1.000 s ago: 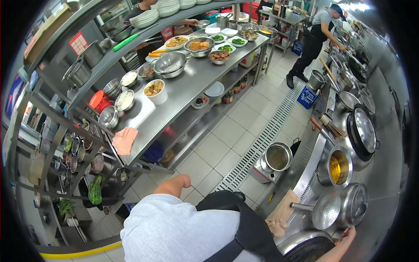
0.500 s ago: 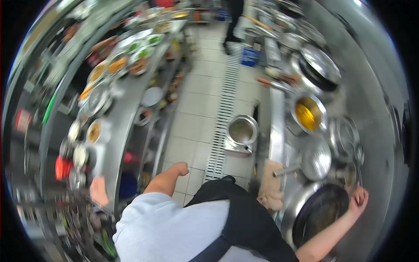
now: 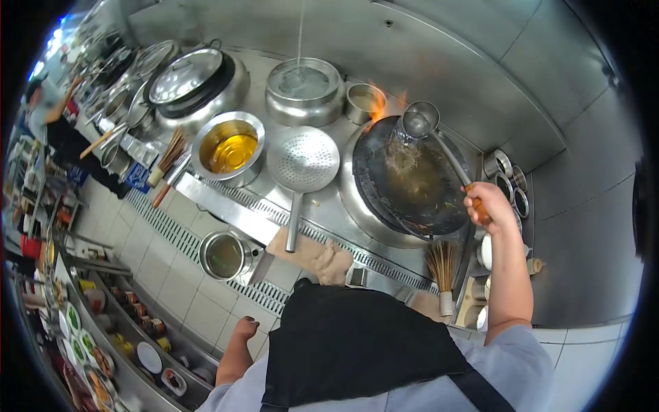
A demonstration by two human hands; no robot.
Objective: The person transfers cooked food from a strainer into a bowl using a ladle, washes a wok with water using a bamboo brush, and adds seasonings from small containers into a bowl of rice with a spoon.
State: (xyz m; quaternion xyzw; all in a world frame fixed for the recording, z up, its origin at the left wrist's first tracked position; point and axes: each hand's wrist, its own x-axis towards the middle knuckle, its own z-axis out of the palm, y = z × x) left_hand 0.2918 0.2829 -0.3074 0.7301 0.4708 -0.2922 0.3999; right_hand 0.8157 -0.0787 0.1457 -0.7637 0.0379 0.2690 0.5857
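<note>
Swung over since the earlier frame, the right hand [image 3: 497,203] now has the ladle [image 3: 420,119] above the wok [image 3: 373,172], fingers wrapped round its wooden handle, as liquid [image 3: 400,139] spills near flames [image 3: 377,105]. Well apart, the left hand [image 3: 246,328] hangs above the tiled floor [image 3: 171,281]; whether its fingers are curled cannot be told.

The right hand [image 3: 484,204] hides part of the ladle handle [image 3: 454,162] — and above the stove's back edge [image 3: 255,63], the water stream [image 3: 300,31] is cut off by the view's top.
</note>
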